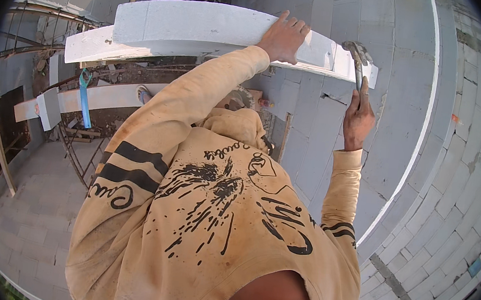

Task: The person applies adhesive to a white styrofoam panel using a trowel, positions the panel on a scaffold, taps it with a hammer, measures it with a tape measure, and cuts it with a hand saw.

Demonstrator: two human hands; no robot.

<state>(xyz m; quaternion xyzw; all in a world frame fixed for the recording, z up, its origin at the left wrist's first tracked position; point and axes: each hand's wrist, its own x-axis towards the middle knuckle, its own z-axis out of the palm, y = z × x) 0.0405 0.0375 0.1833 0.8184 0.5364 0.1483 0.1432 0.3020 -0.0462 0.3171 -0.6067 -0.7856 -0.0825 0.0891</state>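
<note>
L hand [285, 37] laid over white block [198, 22], upper ctr; R hand [359, 117] gripping hammer [355, 48], upper R; block cd tip if pressed unevenly.

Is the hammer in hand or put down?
In hand: the right grip holds the hammer by its handle, the head showing beyond it.

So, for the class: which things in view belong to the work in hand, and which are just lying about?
In use:
- long white block, under the left hand
- hammer, held in the right hand

Apparently lying about:
- blue-handled tool, exact kind unclear
- short white block, by the pale plank
</note>
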